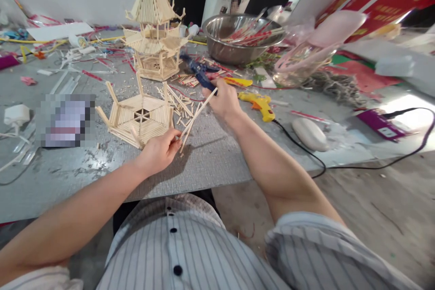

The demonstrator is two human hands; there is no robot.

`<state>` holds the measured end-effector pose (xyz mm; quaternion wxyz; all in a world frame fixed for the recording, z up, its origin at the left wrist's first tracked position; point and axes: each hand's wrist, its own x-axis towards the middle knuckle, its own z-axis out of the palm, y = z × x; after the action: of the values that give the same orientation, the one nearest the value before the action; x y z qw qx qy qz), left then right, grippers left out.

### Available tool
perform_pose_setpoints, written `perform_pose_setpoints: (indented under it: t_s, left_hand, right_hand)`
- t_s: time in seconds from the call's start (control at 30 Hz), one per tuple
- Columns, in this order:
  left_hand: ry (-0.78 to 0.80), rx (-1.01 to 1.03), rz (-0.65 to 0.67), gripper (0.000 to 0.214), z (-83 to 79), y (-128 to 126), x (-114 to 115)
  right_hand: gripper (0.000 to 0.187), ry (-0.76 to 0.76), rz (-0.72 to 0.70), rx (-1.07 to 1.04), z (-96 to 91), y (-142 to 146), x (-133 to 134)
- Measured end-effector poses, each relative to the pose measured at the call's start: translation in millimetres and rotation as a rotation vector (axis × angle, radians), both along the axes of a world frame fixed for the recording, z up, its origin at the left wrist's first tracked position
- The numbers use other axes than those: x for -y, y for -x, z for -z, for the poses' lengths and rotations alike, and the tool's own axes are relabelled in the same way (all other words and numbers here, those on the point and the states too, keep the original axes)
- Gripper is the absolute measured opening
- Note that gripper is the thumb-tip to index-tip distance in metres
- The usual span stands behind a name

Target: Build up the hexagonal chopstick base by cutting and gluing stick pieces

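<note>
My left hand point(160, 150) is closed, pinching thin wooden sticks point(196, 117) that slant up to the right. Beside it, on the table, sits a hexagonal stick base point(149, 120) with short posts rising from its rim. My right hand point(222, 97) is closed on dark blue pliers point(201, 72), which are partly blurred; the sticks' far ends reach in front of this hand. A tiered stick pagoda point(154, 36) stands upright behind the base. Cut stick pieces point(181, 104) lie scattered between the base and my right hand.
A steel bowl point(234, 52) holding red-and-white packets stands at the back. Right of my hand lie a yellow glue gun point(260, 105) with a black cord, a yellow-handled cutter point(238, 82) and a white oval object point(309, 134). A phone point(68, 120) lies left.
</note>
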<state>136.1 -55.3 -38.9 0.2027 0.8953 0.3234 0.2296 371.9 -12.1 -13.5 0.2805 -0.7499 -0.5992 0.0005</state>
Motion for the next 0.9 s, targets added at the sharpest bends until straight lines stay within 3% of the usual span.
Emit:
perform_pose_setpoints:
  t_s: [0.17,0.27,0.4,0.53,0.6,0.77,0.9]
  left_hand:
    - [-0.050,-0.096,-0.184,0.018,-5.8,-2.1,0.2]
    - [-0.058,-0.140,-0.215,0.020,-6.5,-4.5,1.9]
    - [-0.061,-0.167,-0.253,0.023,-3.4,-5.1,-0.6]
    - [-0.040,-0.180,-0.301,0.025,-1.1,-3.8,-6.5]
    - [-0.041,-0.174,-0.311,0.025,-0.9,-3.9,-8.9]
    - [-0.062,-0.178,-0.325,0.027,-0.7,-5.3,-8.9]
    - [-0.136,-0.173,-0.209,0.028,1.8,-4.5,-2.5]
  right_hand:
    - [0.026,-0.309,0.039,-0.259,2.5,-10.2,-4.9]
    - [0.023,-0.427,0.048,-0.570,0.5,-11.3,-6.6]
    - [0.037,-0.578,0.053,-0.958,-11.0,-7.1,-1.4]
    - [0.019,-0.534,-0.047,-1.096,-23.0,-5.5,8.7]
    - [0.024,-0.497,-0.127,-1.140,-26.5,-6.0,13.8]
    - [0.032,-0.376,-0.292,-1.024,-32.5,-4.8,26.6]
    - [0.029,-0.361,-0.344,-1.062,-36.9,0.1,31.6]
